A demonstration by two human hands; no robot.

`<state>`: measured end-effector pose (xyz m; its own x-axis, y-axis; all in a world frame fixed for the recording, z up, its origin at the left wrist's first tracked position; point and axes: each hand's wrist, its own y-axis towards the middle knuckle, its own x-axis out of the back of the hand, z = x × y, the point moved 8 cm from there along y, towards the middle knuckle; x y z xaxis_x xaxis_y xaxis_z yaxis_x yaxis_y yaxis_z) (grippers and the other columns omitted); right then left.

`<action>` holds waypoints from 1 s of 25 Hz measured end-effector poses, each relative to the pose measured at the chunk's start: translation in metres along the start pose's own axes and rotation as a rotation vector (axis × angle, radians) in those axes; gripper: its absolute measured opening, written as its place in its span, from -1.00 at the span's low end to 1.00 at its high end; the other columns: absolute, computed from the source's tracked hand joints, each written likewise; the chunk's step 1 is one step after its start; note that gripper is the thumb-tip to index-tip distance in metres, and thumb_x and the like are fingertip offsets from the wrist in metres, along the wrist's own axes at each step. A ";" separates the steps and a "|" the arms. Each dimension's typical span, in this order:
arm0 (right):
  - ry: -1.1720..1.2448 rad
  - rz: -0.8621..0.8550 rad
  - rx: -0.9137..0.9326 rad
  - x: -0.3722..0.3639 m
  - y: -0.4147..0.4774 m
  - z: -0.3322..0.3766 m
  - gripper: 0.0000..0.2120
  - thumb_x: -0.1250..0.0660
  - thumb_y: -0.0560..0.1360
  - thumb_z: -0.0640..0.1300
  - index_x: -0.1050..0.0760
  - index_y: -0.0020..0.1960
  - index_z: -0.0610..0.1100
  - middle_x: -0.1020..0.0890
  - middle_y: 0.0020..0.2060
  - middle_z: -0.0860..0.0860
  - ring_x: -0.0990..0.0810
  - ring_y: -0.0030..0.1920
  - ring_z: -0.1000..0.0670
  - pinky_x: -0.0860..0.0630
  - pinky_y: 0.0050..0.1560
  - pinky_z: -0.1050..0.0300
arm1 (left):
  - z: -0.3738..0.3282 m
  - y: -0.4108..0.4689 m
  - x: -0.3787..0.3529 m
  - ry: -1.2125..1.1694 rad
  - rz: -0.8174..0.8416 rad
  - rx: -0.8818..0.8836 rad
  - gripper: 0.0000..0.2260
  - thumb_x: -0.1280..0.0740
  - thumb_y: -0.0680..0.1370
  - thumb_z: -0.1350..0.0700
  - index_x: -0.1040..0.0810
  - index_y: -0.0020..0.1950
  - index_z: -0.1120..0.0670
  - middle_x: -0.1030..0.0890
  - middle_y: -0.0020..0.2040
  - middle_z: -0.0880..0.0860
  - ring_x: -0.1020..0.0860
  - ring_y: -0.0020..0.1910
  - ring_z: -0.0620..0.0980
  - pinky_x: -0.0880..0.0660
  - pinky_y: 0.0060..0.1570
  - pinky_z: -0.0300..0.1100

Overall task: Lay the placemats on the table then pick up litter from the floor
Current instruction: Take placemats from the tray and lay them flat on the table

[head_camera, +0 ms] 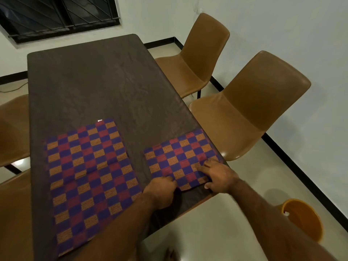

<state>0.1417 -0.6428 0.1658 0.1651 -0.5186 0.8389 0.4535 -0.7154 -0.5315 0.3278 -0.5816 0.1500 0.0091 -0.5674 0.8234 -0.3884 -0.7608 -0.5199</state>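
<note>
Placemat step, second one! Left hand and right hand both had fingers pinching the folded placemat at the surface's right edge, beside the spread placemat. Next move, I'd say: unfold it flat.

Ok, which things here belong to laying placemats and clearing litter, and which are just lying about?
Job: left placemat, spread flat; right placemat, gripped by left hand and right hand; table; orange bin, probably for litter.
Just about: chairs; window.
</note>
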 end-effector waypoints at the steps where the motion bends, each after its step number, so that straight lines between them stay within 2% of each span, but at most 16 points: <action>1: -0.003 -0.002 0.000 0.000 -0.001 0.000 -0.31 -0.41 0.49 0.16 -0.23 0.54 0.08 -0.40 0.41 0.01 -0.36 0.43 -0.09 -0.38 0.43 -0.09 | 0.002 0.001 0.002 -0.044 -0.007 0.005 -0.71 -0.22 0.65 0.06 -0.49 0.37 0.00 -0.55 0.27 0.04 -0.53 0.24 0.10 -0.47 0.32 0.05; 4: -0.018 -0.047 -0.004 0.000 -0.002 0.002 -0.35 -0.37 0.52 0.17 -0.24 0.53 0.04 -0.44 0.38 0.00 -0.41 0.39 -0.07 -0.41 0.40 -0.07 | 0.013 0.000 0.015 -0.234 -0.097 0.032 -0.83 -0.19 0.65 0.04 -0.53 0.16 0.01 -0.59 0.11 0.01 -0.57 0.07 0.03 -0.53 0.15 -0.06; 6: -0.041 -0.088 -0.016 0.001 0.000 0.004 -0.45 -0.31 0.59 0.08 -0.27 0.52 0.03 -0.49 0.36 0.00 -0.44 0.36 -0.07 -0.43 0.37 -0.05 | 0.021 -0.001 0.022 -0.326 -0.151 0.049 -0.89 -0.16 0.66 0.01 -0.47 0.06 -0.02 -0.59 0.04 0.01 -0.57 0.00 0.00 -0.55 0.07 -0.09; 9: -0.063 -0.145 -0.043 0.006 0.003 -0.001 -0.56 -0.26 0.61 -0.07 -0.34 0.47 0.09 -0.57 0.28 -0.02 -0.51 0.29 -0.08 -0.49 0.30 -0.03 | 0.028 -0.003 0.023 -0.348 -0.169 0.055 -0.88 -0.17 0.66 0.06 -0.49 0.10 0.01 -0.59 0.09 0.02 -0.57 0.05 0.02 -0.51 0.08 -0.12; 12: -0.088 -0.120 -0.057 0.018 0.005 -0.008 -0.65 -0.24 0.60 -0.01 -0.42 0.38 0.11 -0.59 0.23 -0.03 -0.56 0.23 -0.08 -0.51 0.26 -0.03 | 0.035 -0.001 0.024 -0.325 -0.106 0.068 -0.87 -0.25 0.60 0.11 -0.57 0.08 0.02 -0.60 0.08 0.01 -0.55 0.02 0.00 -0.50 0.04 -0.13; 15: -0.084 -0.171 -0.064 0.063 0.017 -0.006 -0.74 -0.22 0.62 0.03 -0.50 0.28 0.07 -0.62 0.14 -0.01 -0.59 0.19 -0.06 -0.53 0.22 0.00 | 0.058 0.007 0.047 -0.312 -0.091 0.119 -0.84 -0.30 0.45 0.04 -0.62 -0.05 0.04 -0.64 -0.03 0.01 -0.60 -0.03 0.03 -0.57 0.00 -0.09; 17: -0.135 -0.282 -0.084 0.117 0.042 0.001 -0.74 -0.20 0.59 -0.08 -0.52 0.24 0.02 -0.64 0.10 -0.05 -0.60 0.18 -0.14 -0.56 0.15 -0.03 | 0.091 0.013 0.089 -0.346 -0.182 0.220 -0.76 -0.33 0.35 0.01 -0.65 -0.06 0.07 -0.69 -0.09 0.04 -0.65 -0.07 0.08 -0.60 -0.07 -0.12; 19: -0.185 -0.378 -0.125 0.179 0.072 0.015 -0.74 -0.19 0.58 -0.16 -0.53 0.21 -0.02 -0.65 0.05 -0.08 -0.62 0.12 -0.18 -0.56 0.04 -0.03 | 0.129 0.016 0.150 -0.335 -0.301 0.339 -0.80 -0.42 0.37 0.10 -0.67 -0.02 0.07 -0.71 -0.08 0.08 -0.67 -0.05 0.13 -0.62 -0.08 -0.07; 22: -0.177 -0.587 -0.162 0.287 0.103 0.039 -0.78 -0.20 0.57 -0.25 -0.57 0.12 -0.10 -0.66 -0.04 -0.13 -0.65 0.01 -0.21 -0.51 -0.15 -0.01 | 0.179 -0.001 0.269 -0.214 -0.584 0.445 -0.83 -0.39 0.37 0.19 -0.67 -0.07 0.09 -0.69 -0.14 0.15 -0.66 -0.09 0.23 -0.64 -0.11 0.03; 25: -0.113 -0.845 -0.124 0.401 0.097 0.052 -0.76 -0.19 0.48 -0.36 -0.57 0.03 -0.18 -0.65 -0.09 -0.18 -0.63 -0.04 -0.26 -0.41 -0.22 0.00 | 0.197 -0.041 0.381 -0.097 -0.881 0.467 -0.88 -0.31 0.41 0.24 -0.63 -0.15 0.11 -0.65 -0.22 0.14 -0.63 -0.18 0.24 -0.64 -0.13 0.09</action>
<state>0.2979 -0.8955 0.4565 -0.0957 0.2563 0.9619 0.3659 -0.8896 0.2734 0.5291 -0.8287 0.4408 0.2030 0.2505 0.9466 0.1935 -0.9579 0.2120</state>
